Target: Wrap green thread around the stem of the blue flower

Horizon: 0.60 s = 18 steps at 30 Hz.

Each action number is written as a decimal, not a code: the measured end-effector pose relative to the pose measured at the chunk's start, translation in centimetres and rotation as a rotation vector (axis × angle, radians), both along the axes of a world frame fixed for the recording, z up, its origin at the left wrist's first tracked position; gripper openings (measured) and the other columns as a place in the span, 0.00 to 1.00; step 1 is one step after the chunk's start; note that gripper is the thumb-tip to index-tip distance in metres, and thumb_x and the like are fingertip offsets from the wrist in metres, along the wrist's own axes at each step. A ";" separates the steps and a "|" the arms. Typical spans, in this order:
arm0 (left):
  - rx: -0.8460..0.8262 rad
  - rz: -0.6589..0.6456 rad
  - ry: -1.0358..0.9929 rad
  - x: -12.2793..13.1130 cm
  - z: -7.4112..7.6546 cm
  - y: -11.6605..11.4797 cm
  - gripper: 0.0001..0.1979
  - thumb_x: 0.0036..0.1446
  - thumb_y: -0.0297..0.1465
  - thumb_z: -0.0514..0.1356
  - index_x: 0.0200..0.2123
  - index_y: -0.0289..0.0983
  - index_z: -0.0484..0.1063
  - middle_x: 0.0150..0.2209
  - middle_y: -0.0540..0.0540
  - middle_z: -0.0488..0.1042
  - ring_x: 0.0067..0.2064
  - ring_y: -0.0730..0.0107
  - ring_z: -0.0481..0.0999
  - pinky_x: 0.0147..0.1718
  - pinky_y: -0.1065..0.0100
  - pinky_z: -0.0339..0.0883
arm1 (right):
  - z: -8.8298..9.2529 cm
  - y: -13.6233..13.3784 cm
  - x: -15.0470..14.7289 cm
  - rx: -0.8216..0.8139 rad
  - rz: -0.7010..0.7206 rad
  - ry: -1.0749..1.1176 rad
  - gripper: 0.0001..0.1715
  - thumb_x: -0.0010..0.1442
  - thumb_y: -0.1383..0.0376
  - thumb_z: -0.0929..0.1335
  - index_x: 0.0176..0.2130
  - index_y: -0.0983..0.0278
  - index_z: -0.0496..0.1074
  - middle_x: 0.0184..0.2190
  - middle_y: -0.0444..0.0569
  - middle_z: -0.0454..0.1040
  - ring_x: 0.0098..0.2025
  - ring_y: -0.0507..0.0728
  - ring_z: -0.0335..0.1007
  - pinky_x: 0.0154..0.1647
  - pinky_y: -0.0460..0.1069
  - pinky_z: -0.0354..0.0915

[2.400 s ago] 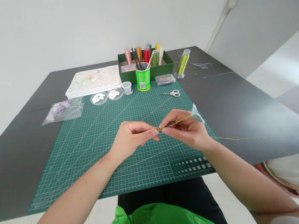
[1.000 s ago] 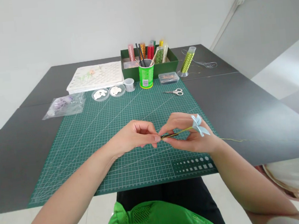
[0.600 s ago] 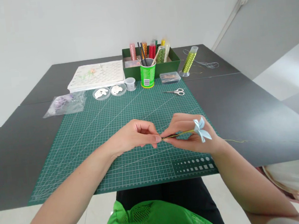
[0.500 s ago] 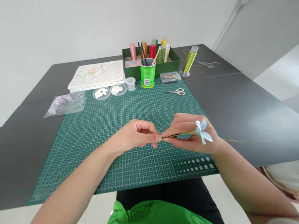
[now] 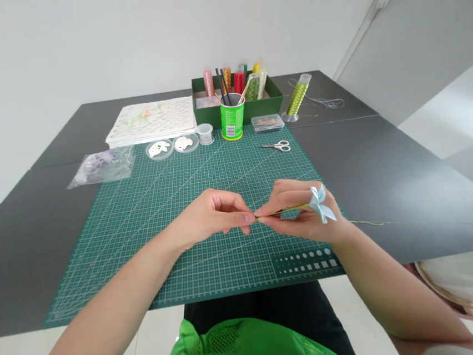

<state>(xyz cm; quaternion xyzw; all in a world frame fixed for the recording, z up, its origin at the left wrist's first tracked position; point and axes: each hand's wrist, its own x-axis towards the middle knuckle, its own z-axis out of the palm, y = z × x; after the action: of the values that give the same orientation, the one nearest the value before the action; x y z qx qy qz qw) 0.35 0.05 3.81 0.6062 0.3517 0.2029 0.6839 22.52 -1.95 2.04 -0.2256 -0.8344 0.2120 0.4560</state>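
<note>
Pale-blue flower on a thin yellow-green stem, held above a green cutting mat. The flower lies at the right end of the stem, in front of the back of the right hand; the lower end of the stem meets the fingertips of both hands. The left hand is closed in a narrow pinch of thumb and forefinger on that end. The right hand pinches just beside it, its fingertips nearly touching those of the left. Compared with the earliest view, the flower has turned from nearly edge-on to show its separate petals, and the stem, formerly slanting upward, now runs closer to level. The pinch has stayed near the lower end throughout, which suggests that the stem is being rolled about its length while that end is kept under control. What lies between the fingertips is too small and too covered to tell, whether bare stem or wound thread. A loose thread extends from beside the right wrist across the dark table. Farther out, the scissors, the green can and the yellow-green spool stay in their places on the tabletop, untouched.
</note>
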 end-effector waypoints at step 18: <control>-0.048 -0.031 -0.054 -0.1 0.0 -0.2 0.08 0.51 0.33 0.69 0.27 0.34 0.77 0.22 0.51 0.75 0.19 0.82 0.59 0.15 0.77 0.47 | 0.0 0.5 0.1 -0.259 -0.122 0.173 0.02 0.60 0.65 0.77 0.34 0.61 0.85 0.19 0.41 0.68 0.21 0.48 0.59 0.21 0.46 0.56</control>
<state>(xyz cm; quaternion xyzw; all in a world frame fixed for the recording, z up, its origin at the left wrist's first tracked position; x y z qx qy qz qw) 0.24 -0.15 3.83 0.5893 0.3284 0.2002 0.7105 22.63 -1.41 2.07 -0.3136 -0.7424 0.3081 0.5055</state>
